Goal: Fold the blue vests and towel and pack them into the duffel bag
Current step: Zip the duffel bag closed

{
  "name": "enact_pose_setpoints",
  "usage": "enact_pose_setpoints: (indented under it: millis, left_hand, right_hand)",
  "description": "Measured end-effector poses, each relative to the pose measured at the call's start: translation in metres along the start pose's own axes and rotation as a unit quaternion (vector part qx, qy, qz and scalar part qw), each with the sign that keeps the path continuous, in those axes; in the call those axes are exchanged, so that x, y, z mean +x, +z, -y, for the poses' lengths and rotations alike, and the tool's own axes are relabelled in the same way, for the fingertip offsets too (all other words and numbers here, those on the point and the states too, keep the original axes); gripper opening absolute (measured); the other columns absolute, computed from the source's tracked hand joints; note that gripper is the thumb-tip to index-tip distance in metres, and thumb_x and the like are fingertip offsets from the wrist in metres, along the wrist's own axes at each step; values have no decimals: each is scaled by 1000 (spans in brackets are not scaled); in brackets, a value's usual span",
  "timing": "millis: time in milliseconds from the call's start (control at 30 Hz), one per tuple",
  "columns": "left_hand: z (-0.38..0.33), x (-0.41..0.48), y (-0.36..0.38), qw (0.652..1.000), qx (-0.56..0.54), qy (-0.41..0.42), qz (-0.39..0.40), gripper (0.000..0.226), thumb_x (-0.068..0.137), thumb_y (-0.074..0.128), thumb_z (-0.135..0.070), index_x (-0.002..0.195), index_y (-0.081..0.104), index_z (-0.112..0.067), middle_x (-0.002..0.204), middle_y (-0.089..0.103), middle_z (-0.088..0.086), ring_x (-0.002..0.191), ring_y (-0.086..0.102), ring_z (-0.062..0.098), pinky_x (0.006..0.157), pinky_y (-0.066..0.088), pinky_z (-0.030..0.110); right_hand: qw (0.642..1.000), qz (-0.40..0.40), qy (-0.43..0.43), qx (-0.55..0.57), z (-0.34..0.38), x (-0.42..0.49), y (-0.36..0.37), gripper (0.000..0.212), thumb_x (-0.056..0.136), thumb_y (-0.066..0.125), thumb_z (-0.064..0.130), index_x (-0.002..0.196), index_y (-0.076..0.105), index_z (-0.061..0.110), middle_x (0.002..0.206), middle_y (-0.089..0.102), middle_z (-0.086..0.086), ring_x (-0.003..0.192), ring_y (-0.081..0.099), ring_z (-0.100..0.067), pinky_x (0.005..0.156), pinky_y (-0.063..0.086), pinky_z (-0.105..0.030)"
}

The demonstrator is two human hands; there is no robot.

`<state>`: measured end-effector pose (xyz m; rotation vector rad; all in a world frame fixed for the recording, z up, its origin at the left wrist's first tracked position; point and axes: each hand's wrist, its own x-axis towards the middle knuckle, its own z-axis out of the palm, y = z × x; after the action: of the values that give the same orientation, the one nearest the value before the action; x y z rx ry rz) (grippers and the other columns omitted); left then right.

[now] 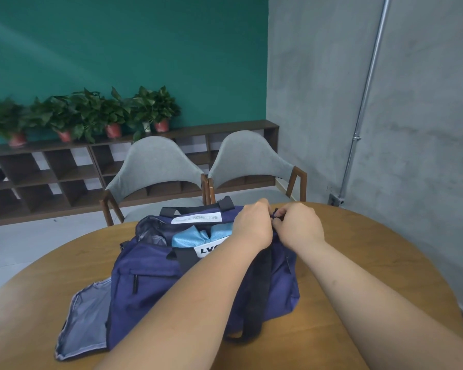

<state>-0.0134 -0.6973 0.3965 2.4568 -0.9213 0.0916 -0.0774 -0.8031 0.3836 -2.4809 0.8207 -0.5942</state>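
While the end flap (88, 311) lies unzipped on the table (358, 263) nearest the person, the duffel bag (145, 284) gapes along its top. Both hands meet at its right end: the left hand (251, 225) and right hand (298, 225) have curled fingers pinching the bag there, probably at the zip pull, though I can't tell. Dragged across now, the zip could, I'd judge, snag the light blue folded cloth (190, 236) bulging from the opening just left of the hands. Grey chairs (155, 166) stand beyond.
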Motion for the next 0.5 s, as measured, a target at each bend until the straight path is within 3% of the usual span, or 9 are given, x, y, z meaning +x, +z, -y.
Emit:
enact_pose_setpoints:
  millis: [133,300,367,500]
  left_hand:
    - [4,0,1,1000,-23,-6,-4,25,92,59,-12,112,68,-24,103,74,5,100,67,31,89,57,46]
    - [6,0,3,999,-37,9,-5,24,93,60,-20,115,71,-24,102,74,7,98,67,33,84,58,46]
    - [5,0,3,998,-53,11,-31,23,92,61,-21,110,74,-24,97,75,5,94,68,32,81,58,46]
    - [4,1,6,995,-73,7,-63,21,85,64,-16,101,77,-22,90,75,6,90,68,33,79,57,46]
  right_hand:
    - [997,7,11,-74,8,3,2,13,91,68,30,84,73,21,90,67,-3,76,64,-24,64,56,-33]
    - [997,-36,-12,-63,9,3,0,9,95,67,31,92,75,29,110,55,-1,105,56,-24,72,50,-35]
    - [999,-35,-10,-4,7,5,-2,12,92,68,35,84,76,32,102,62,3,102,59,-20,73,54,-35]
    - [995,3,-5,101,3,9,-8,25,91,73,37,68,77,28,67,72,9,71,67,-9,64,56,-31]
